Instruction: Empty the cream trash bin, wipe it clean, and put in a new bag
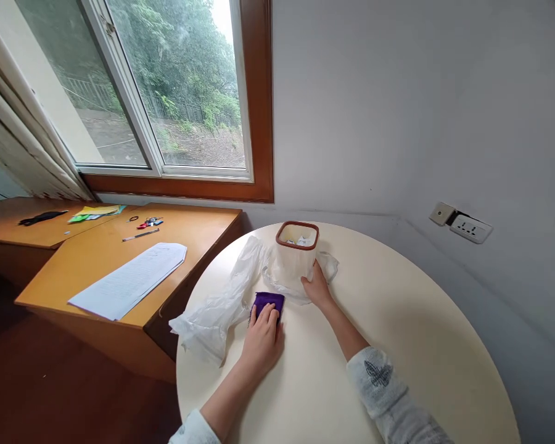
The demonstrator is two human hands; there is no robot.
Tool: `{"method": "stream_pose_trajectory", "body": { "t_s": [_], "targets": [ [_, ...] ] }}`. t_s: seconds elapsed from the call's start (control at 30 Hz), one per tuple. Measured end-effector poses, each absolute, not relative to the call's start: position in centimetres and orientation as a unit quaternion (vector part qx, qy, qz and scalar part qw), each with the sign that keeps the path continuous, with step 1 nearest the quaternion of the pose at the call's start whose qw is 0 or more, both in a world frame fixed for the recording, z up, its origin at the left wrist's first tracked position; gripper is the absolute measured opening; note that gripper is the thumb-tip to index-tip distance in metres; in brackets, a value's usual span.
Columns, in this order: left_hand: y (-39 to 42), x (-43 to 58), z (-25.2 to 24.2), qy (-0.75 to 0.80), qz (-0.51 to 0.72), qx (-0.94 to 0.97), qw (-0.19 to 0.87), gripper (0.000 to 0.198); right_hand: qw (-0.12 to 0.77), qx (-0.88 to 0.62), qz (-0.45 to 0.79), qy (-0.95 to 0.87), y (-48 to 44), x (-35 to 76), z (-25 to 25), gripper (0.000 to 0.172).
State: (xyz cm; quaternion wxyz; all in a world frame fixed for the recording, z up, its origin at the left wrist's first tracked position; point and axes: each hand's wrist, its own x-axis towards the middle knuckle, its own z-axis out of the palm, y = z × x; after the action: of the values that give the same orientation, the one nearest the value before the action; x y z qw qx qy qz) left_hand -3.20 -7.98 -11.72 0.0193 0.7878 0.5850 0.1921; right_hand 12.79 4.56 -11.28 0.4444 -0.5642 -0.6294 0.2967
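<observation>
- Head view, left side first: the fingers [271, 312] of the left hand [263, 338] lie flat and close together, palm down, on a small folded purple cloth [268, 300]; they press on it and are not curled around it
- the purple cloth lies on the round cream-coloured table [398, 320], just beside the base of the container and touching the edge of a long crumpled clear plastic bag [217, 308]; that bag stretches from the container towards the table's left edge
- the right hand [317, 288] rests on the table against the lower right wall of a square translucent plastic container with a brown rim [292, 262]; its fingertips meet the wall and the film there, but they are hidden by the back of the hand, so I cannot tell whether they pinch anything
- the container stands upright and open near the far side of the table; inside it, below the rim, a few pale crumpled scraps show, too small to name
- a second piece of thin clear plastic film [329, 266] lies bunched around the container's foot, spreading out to its right past the right hand
- a pale grey patterned sleeve [379, 382] covers the right forearm
- further left, well apart from the table's things, an orange wooden desk [97, 253] holds white printed sheets [129, 280] and a pen [141, 235]
- on the wall to the right sits a white socket [470, 228]
</observation>
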Motion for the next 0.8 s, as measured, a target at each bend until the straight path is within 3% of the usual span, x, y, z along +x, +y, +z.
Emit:
{"method": "stream_pose_trajectory", "body": {
  "t_s": [0.27,0.4,0.57,0.67,0.8],
  "targets": [
    [-7.1,-3.7,-11.5,0.588,0.197,0.785,0.014,0.024,0.44,-0.561,0.287,-0.64,5.4,13.6,-11.2,0.066],
    [-8.0,-3.3,-11.1,0.533,0.197,0.823,0.009,0.043,0.414,-0.576,0.236,-0.665,2.3,16.9,-10.3,0.066],
    [-10.9,-2.7,-10.4,0.411,0.128,0.901,0.053,0.064,0.226,-0.554,0.077,-0.798,-5.8,21.4,-9.5,0.07],
    [-12.2,-2.8,-10.1,0.356,0.102,0.925,0.08,0.067,0.121,-0.512,0.071,-0.848,-10.5,23.0,-9.6,0.073],
    [-12.7,-3.0,-10.2,0.329,0.085,0.936,0.094,0.067,0.052,-0.49,0.114,-0.863,-14.1,23.7,-10.4,0.07]
  ]
}}
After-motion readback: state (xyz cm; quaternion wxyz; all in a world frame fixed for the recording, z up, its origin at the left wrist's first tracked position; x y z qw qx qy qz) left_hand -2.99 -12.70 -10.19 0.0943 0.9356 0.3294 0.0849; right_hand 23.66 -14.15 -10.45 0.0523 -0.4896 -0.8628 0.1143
